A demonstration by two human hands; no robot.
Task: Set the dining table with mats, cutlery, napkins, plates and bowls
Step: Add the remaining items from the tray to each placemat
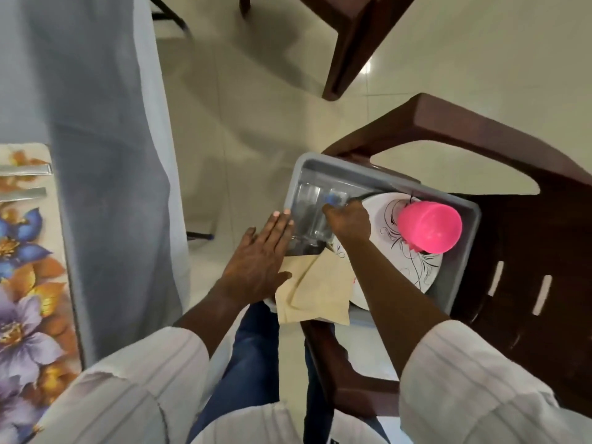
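Observation:
A grey tray sits on the seat of a brown plastic chair. In it lie a white plate with black line drawings, an upturned pink bowl, a folded cream napkin and a clear plastic cutlery box. My left hand rests flat, fingers straight, on the tray's near-left edge and the napkin. Inside the clear box, my right hand has its fingers curled round something with a blue end; what it is stays blurred. At the far left a floral mat lies on the table with cutlery on it.
The dining table at the left carries a grey-blue cloth hanging down its side. A second brown chair stands at the top. Pale tiled floor lies between table and chairs. My legs in blue jeans are below the tray.

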